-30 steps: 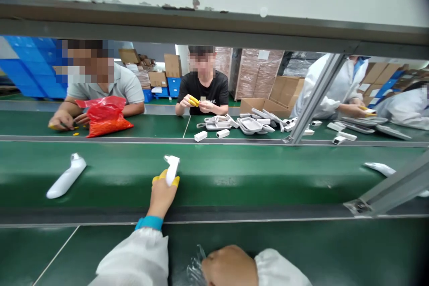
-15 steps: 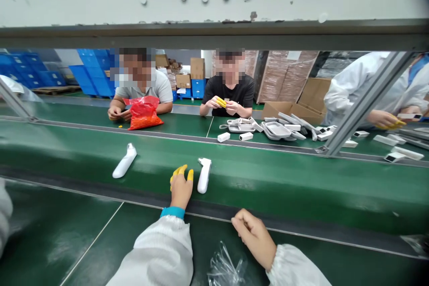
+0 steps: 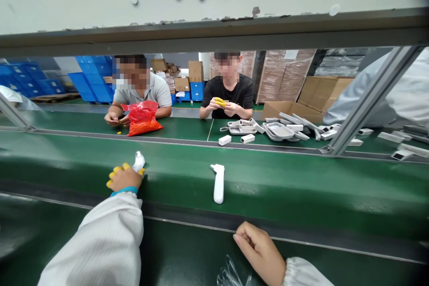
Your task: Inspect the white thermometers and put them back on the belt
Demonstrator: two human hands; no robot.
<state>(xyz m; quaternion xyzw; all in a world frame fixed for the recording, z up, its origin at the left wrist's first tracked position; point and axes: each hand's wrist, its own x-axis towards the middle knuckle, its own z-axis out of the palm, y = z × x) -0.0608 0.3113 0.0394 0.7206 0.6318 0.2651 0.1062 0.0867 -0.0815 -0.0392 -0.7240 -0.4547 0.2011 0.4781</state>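
My left hand (image 3: 125, 178), with yellow finger cots and a blue-green band at the wrist, is closed over the handle of a white, gun-shaped thermometer (image 3: 139, 160). Only the thermometer's head shows past my thumb and fingers; its handle is hidden under the hand. A second white thermometer (image 3: 219, 184) lies on the green belt (image 3: 284, 187), right of my left hand and touched by neither hand. My right hand (image 3: 258, 250) rests at the near edge of the belt, fingers curled in, with nothing visible in it. Clear plastic wrap (image 3: 233, 272) lies beside it.
A white beam (image 3: 214, 4) crosses overhead, with slanted metal posts (image 3: 365, 107) at the sides. Across the belt, two people sit behind a red bag (image 3: 144, 118) and a pile of white and grey plastic parts (image 3: 278, 129). At right, another person's white sleeve (image 3: 362, 85) shows.
My left hand has moved left from beside one thermometer to close over the other. The thermometers appear farther right in view. My right hand stays curled, almost in place.
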